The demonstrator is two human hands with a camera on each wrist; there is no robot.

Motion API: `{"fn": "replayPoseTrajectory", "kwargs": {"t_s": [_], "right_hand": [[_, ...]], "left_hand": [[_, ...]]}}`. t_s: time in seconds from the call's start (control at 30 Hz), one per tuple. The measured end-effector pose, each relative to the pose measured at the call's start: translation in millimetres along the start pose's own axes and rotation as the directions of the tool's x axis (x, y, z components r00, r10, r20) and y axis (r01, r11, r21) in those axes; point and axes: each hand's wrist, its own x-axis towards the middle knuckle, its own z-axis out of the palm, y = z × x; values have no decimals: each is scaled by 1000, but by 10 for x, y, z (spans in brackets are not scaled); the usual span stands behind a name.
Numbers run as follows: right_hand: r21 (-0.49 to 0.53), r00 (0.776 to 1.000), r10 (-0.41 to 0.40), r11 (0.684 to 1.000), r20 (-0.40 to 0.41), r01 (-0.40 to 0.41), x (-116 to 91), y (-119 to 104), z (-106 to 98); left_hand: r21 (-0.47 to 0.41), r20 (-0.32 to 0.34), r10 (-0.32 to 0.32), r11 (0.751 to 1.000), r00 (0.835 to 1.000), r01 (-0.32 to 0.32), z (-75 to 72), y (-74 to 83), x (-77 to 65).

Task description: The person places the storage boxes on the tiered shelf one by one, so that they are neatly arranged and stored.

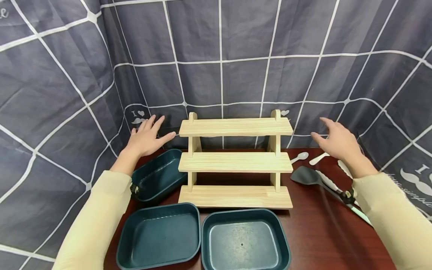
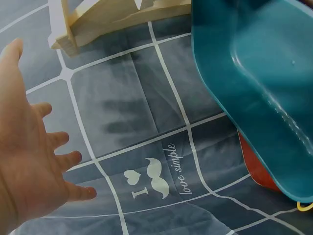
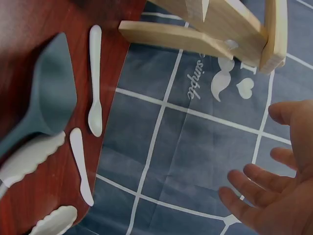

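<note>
My left hand point(image 1: 143, 138) is held in the air above the back-left dark teal tray point(image 1: 156, 176), fingers spread and nothing in them. On the other side my right hand point(image 1: 341, 144) hovers over the utensils at the back right, its fingers extended and holding nothing. Between the two hands stands a pale wooden three-tier shelf point(image 1: 236, 162) with bare boards. Below the right hand lie a grey spatula point(image 1: 305, 175), a white spoon point(image 3: 95, 78), a small white utensil point(image 3: 80, 166) and tongs point(image 3: 36, 159) with white scalloped tips.
Two more teal trays, a front-left one point(image 1: 162, 236) and a front-middle one point(image 1: 243, 240), sit side by side before the shelf. The dark red tabletop point(image 1: 324, 232) ends at a grey checked curtain point(image 1: 243, 82), which rises behind and along both sides.
</note>
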Motion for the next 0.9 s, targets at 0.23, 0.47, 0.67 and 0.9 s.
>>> {"fn": "replayPoseTrajectory", "kwargs": {"t_s": [0.23, 0.47, 0.67, 0.9], "right_hand": [[85, 999, -16, 996, -38, 19, -327, -33, 155], [139, 998, -7, 990, 59, -2, -709, -120, 388], [197, 987, 3, 980, 159, -35, -990, -125, 634], [425, 947, 44, 886, 317, -184, -1253, -137, 971]], "left_hand": [[-91, -56, 11, 996, 998, -16, 9, -26, -228], [-202, -122, -17, 979, 992, -8, 92, -121, -501], [-269, -129, -63, 963, 990, 26, 302, -254, -689], [-335, -129, -108, 940, 986, 60, 583, -379, -928]]}}
